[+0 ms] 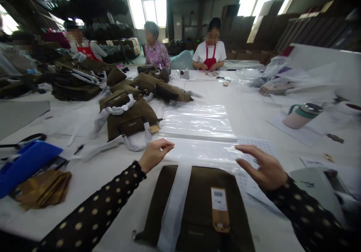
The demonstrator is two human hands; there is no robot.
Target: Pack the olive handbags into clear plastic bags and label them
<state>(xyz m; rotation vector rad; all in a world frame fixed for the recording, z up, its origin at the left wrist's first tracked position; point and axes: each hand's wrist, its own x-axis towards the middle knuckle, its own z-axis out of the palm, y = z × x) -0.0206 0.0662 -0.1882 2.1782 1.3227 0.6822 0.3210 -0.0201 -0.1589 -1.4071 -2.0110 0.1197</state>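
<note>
A clear plastic bag lies flat in front of me, just beyond an olive-green handbag. My left hand is at the plastic bag's left edge, thumb and fingertips closed together on it. At the opposite edge is my right hand, its thumb and fingers apart. The near handbag lies flat, with a white-wrapped strap across it. A brown hang tag with a white barcode label rests on its front. More clear plastic bags lie flat just beyond.
Several olive handbags are heaped at left. A blue pouch and brown paper tags lie near left. On the right stand a lidded mug and a pale device. Co-workers are at the table's far side.
</note>
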